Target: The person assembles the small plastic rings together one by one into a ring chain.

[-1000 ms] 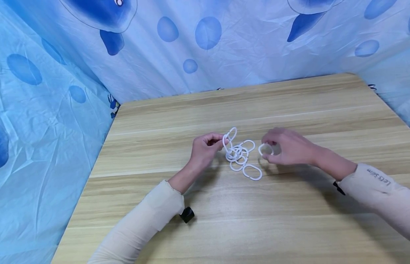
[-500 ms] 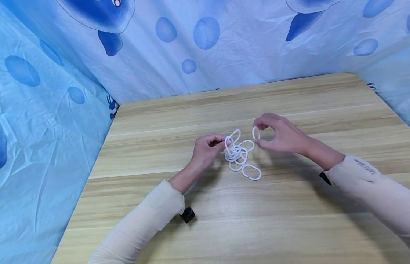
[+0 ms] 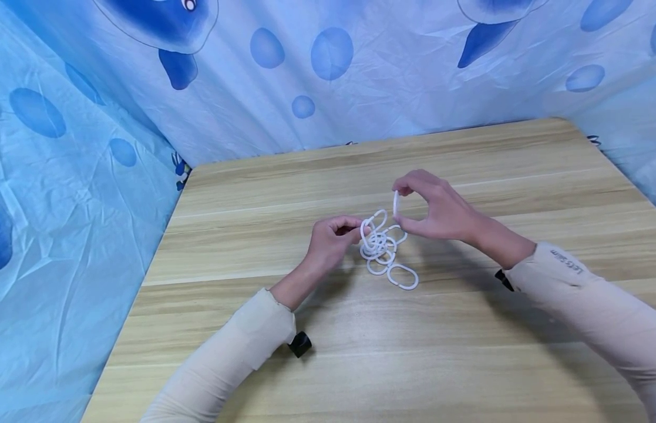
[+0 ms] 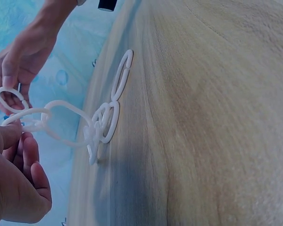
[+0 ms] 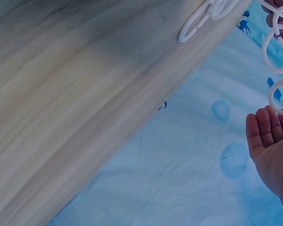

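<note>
In the head view my left hand point(image 3: 329, 242) pinches one white oval ring at the upper end of a linked chain of white plastic rings point(image 3: 377, 245). The chain's lower part lies bunched on the table, its nearest ring point(image 3: 403, 277) stretched flat toward the front. Between thumb and fingertips, my right hand point(image 3: 446, 212) holds a separate white ring point(image 3: 396, 204) upright, just above and right of the chain. A small gap shows in the separate ring point(image 4: 0, 98) in the left wrist view. From the right wrist, this ring point(image 5: 272, 98) appears apart from the chain.
The wood-grain table point(image 3: 359, 364) stretches around both hands. Blue curtains point(image 3: 217, 100) with dolphin and bubble prints hang behind it and on the left. A small black device point(image 3: 299, 344) is strapped under the left sleeve.
My right hand has moved left and away from me, bringing the separate ring closer to the chain and turning it edge-on. The left hand has stayed nearly still.
</note>
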The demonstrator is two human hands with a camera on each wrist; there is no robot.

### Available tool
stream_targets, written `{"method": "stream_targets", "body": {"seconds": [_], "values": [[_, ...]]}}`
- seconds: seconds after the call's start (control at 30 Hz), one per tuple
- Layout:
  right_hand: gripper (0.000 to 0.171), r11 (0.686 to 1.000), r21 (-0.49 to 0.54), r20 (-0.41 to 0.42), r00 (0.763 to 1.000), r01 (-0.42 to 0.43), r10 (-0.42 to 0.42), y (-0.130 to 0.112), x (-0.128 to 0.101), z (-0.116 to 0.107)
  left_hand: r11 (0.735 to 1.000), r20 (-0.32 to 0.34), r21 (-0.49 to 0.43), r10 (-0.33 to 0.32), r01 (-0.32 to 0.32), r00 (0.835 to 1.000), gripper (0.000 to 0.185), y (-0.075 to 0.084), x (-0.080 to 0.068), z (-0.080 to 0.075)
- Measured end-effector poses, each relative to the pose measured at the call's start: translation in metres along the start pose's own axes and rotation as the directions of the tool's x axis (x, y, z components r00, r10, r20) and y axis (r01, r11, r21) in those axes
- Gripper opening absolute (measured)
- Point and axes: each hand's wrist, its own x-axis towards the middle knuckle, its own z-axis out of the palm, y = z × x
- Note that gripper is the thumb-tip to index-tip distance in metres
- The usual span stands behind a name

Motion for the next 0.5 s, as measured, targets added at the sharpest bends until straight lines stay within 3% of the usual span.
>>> {"method": "stream_targets", "body": {"seconds": [0.5], "values": [[0.046,0.991,0.03,0.025,0.991,0.134,-0.135,-0.016,0.011,0.019,0.999,0.046,0.025,0.046,-0.047,0.998,0.014,-0.003,-0.002,-0.001]]}}
